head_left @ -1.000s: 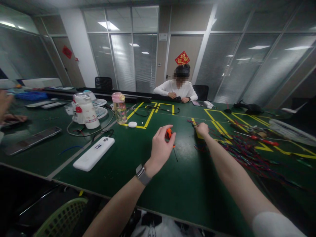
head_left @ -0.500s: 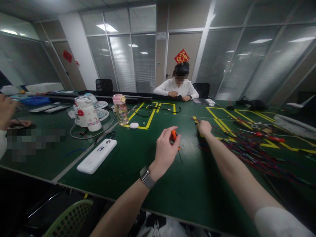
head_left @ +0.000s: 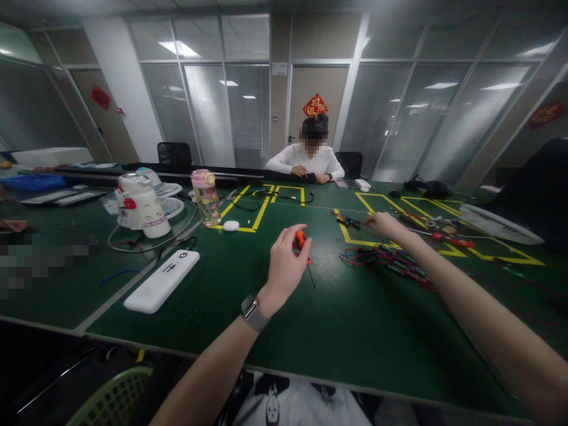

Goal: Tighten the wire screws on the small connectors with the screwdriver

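Note:
My left hand [head_left: 287, 255], with a watch on its wrist, is curled round the orange handle of a screwdriver [head_left: 300, 239]. Its thin dark shaft slants down to just above the green table. Farther off to the right, my right hand [head_left: 384, 225] is held with its fingers pressed together, and whatever they may hold is hidden. Just left of those fingertips lie small dark parts with red wires [head_left: 349, 220], inside a yellow taped outline. Nearer me, below the right hand, a bundle of red and dark wires [head_left: 390, 260] is spread on the table.
At left are a white power bank [head_left: 163, 283], a white bottle [head_left: 151, 207], a pink-lidded bottle [head_left: 206, 201] and a small white case [head_left: 231, 226]. A red-handled tool [head_left: 452, 239] and a white keyboard [head_left: 501, 225] lie right. Across the table sits a person [head_left: 306, 160].
The view has turned slightly right. My right hand has moved right, off the small wired parts, which now lie uncovered. My left hand keeps hold of the screwdriver.

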